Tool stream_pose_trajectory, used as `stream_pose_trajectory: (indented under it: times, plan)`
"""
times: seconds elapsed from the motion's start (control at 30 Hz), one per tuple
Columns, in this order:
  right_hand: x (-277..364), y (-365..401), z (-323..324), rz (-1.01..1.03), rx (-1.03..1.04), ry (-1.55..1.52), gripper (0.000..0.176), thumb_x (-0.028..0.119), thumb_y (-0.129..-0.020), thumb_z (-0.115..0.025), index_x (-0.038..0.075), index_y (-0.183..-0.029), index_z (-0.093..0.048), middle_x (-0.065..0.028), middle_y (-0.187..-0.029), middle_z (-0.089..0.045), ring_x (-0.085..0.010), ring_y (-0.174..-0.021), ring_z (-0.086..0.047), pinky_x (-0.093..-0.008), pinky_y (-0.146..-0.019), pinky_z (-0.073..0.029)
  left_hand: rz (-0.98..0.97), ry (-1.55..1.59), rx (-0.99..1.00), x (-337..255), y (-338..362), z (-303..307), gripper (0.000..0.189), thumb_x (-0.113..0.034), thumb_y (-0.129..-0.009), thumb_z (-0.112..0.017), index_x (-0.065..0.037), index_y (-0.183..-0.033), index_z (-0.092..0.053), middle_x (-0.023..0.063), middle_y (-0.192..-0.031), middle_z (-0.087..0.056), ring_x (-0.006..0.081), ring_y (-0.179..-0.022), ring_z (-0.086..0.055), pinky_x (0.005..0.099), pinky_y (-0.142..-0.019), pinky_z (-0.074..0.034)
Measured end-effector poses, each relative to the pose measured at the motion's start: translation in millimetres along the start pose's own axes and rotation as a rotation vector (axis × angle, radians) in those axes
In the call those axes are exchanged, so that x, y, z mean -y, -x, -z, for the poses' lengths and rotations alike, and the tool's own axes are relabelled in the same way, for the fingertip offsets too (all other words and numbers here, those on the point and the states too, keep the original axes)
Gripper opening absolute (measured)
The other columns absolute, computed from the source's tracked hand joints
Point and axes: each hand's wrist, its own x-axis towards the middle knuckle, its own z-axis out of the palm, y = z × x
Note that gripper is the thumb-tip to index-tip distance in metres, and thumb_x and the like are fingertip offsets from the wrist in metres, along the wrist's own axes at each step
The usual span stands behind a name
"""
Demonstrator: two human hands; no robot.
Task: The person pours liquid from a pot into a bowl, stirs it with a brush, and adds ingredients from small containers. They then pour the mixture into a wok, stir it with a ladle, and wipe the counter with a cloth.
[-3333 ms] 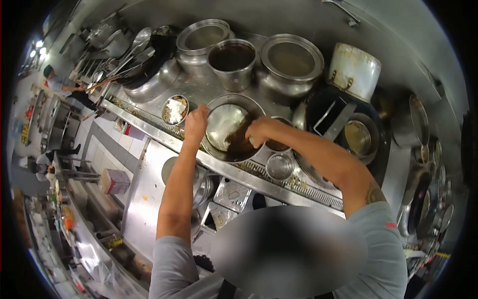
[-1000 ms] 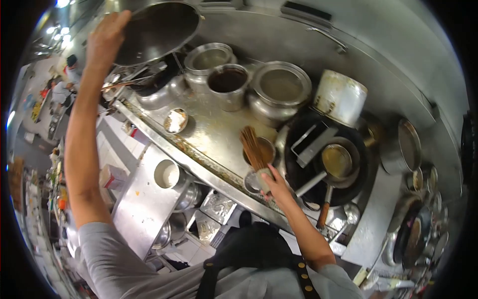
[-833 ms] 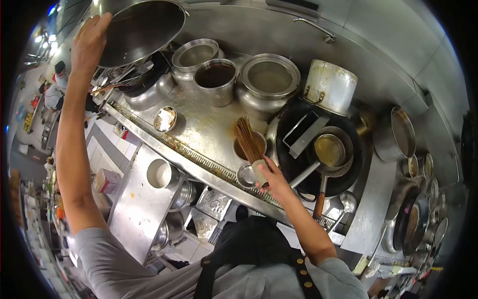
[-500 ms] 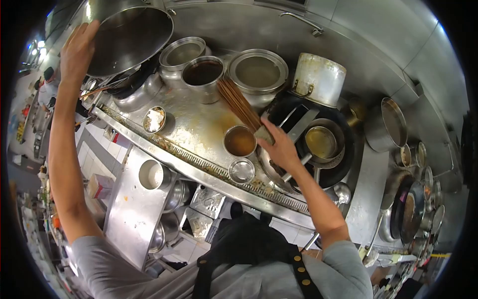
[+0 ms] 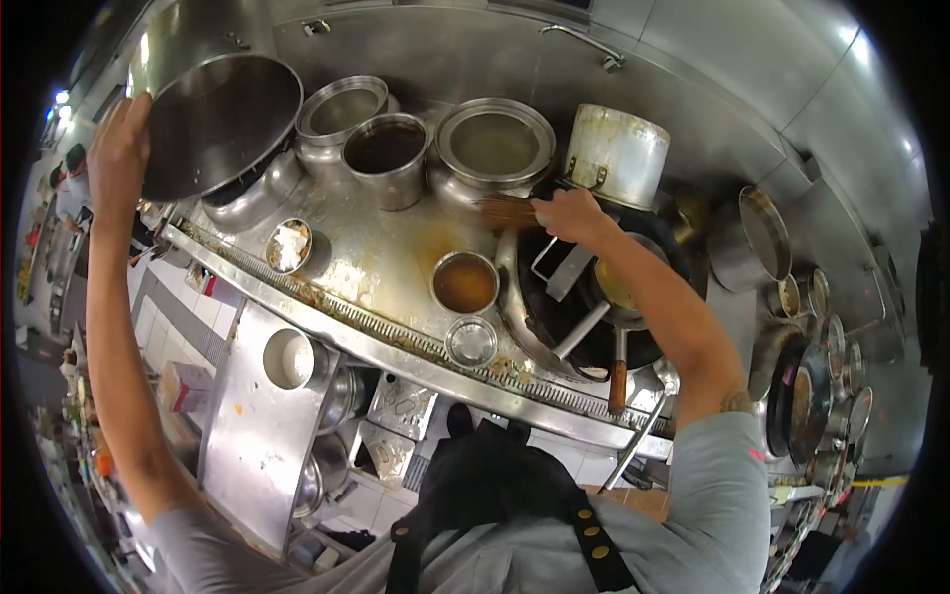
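Note:
At the upper left, my left hand (image 5: 121, 148) is closed on the rim of a large dark wok (image 5: 223, 124), which is tilted up so that its inside shows. My right hand (image 5: 577, 213) is closed around the end of a bamboo wok brush (image 5: 507, 212). The bristles are blurred and point left, just in front of a wide lidless steel pot (image 5: 497, 142). Below my right forearm, a strainer and a ladle rest on a black wok (image 5: 661, 351). A steel pot of brown liquid (image 5: 465, 284) stands left of it.
A dark-sauce pot (image 5: 387, 148) stands at the back, beside another steel pot (image 5: 341, 109). Near the front edge are a small metal bowl (image 5: 471, 342) and a cup of white food (image 5: 289, 246). A faucet (image 5: 594, 45) juts from the back wall. A co-worker (image 5: 74, 188) stands far left.
My right hand has moved up and away, swinging the brush from a steep slant to nearly level. My left hand and the wok have shifted left and lower in view.

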Motion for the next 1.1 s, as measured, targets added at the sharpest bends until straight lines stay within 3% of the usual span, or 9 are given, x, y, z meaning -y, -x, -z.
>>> stream_pose_trajectory:
  times: [0.2, 0.37, 0.63, 0.73, 0.77, 0.83, 0.93, 1.0, 1.1]
  plan:
    - [4, 119, 71, -0.329, -0.4, -0.564, 0.061, 0.036, -0.083, -0.064, 0.022, -0.139, -0.044, -0.0171, -0.102, -0.062, -0.0363, -0.096, -0.061, -0.0444, -0.081, -0.048, -0.098, 0.047, -0.076, 48, 51, -43, 0.036, 0.006, -0.081, -0.058, -0.003, -0.116, -0.058, 0.0158, -0.106, -0.062, 0.0332, -0.1, -0.06, 0.0397, -0.083, -0.048]
    - [24, 233, -14, -0.624, -0.679, -0.87, 0.058, 0.035, -0.084, -0.064, 0.018, -0.137, -0.047, -0.0192, -0.115, -0.061, -0.037, -0.106, -0.058, -0.0412, -0.089, -0.046, -0.044, 0.136, -0.04, 105, 96, -81, 0.04, 0.003, -0.083, -0.061, -0.004, -0.121, -0.057, 0.0153, -0.116, -0.062, 0.0317, -0.11, -0.059, 0.0375, -0.091, -0.049]
    - [85, 294, -162, -1.411, -0.643, -1.09, 0.065, 0.033, -0.087, -0.063, 0.004, -0.139, -0.039, -0.0266, -0.123, -0.056, -0.0406, -0.116, -0.053, -0.0426, -0.096, -0.043, 0.051, 0.041, 0.046, 119, 91, -78, 0.049, 0.005, -0.084, -0.057, -0.008, -0.132, -0.052, 0.0142, -0.131, -0.055, 0.0288, -0.123, -0.051, 0.0377, -0.104, -0.041]
    - [105, 285, -205, -1.326, -0.487, -0.814, 0.068, 0.034, -0.086, -0.063, 0.004, -0.141, -0.036, -0.0252, -0.117, -0.06, -0.0403, -0.109, -0.058, -0.0422, -0.093, -0.046, -0.095, 0.095, 0.022, 93, 65, -45, 0.059, 0.006, -0.076, -0.06, -0.009, -0.133, -0.051, 0.0125, -0.134, -0.053, 0.0286, -0.126, -0.048, 0.0391, -0.105, -0.039]
    - [110, 284, -220, -1.076, -0.61, -0.812, 0.07, 0.033, -0.084, -0.066, 0.001, -0.139, -0.037, -0.0256, -0.118, -0.059, -0.0389, -0.11, -0.058, -0.0425, -0.093, -0.046, -0.111, 0.039, -0.032, 89, 66, -47, 0.064, 0.006, -0.07, -0.064, -0.009, -0.131, -0.053, 0.0126, -0.13, -0.055, 0.0295, -0.124, -0.05, 0.04, -0.103, -0.041]
    - [116, 279, -210, -0.927, -0.452, -1.119, 0.073, 0.028, -0.08, -0.069, -0.001, -0.139, -0.037, -0.0256, -0.116, -0.06, -0.0365, -0.109, -0.059, -0.0421, -0.092, -0.047, -0.143, 0.018, -0.06, 29, 27, 7, 0.043, 0.004, -0.07, -0.062, -0.003, -0.112, -0.06, 0.0163, -0.109, -0.062, 0.0363, -0.103, -0.059, 0.0435, -0.09, -0.046]
    - [127, 276, -182, -1.065, -0.253, -0.963, 0.074, 0.031, -0.083, -0.064, 0.005, -0.144, -0.032, -0.029, -0.121, -0.056, -0.041, -0.113, -0.055, -0.0455, -0.095, -0.044, -0.14, -0.028, -0.188, -5, -3, 35, 0.026, 0.0, -0.064, -0.062, -0.011, -0.086, -0.053, 0.006, -0.074, -0.051, 0.0259, -0.073, -0.055, 0.0385, -0.063, -0.047]
    - [127, 275, -169, -1.099, -0.135, -0.964, 0.072, 0.034, -0.087, -0.059, 0.012, -0.147, -0.027, -0.0299, -0.135, -0.044, -0.0449, -0.123, -0.045, -0.0461, -0.101, -0.039, -0.137, -0.05, -0.245, -9, -6, 42, 0.021, -0.001, -0.065, -0.061, -0.011, -0.081, -0.051, 0.005, -0.07, -0.048, 0.024, -0.068, -0.054, 0.0368, -0.06, -0.046]
    - [126, 278, -179, -1.077, -0.219, -0.894, 0.068, 0.03, -0.086, -0.062, 0.01, -0.144, -0.033, -0.0278, -0.129, -0.047, -0.0436, -0.114, -0.051, -0.0464, -0.095, -0.043, -0.139, -0.062, -0.35, -9, -12, 55, 0.018, -0.001, -0.065, -0.061, -0.011, -0.073, -0.048, 0.004, -0.065, -0.044, 0.0213, -0.062, -0.052, 0.034, -0.055, -0.045]
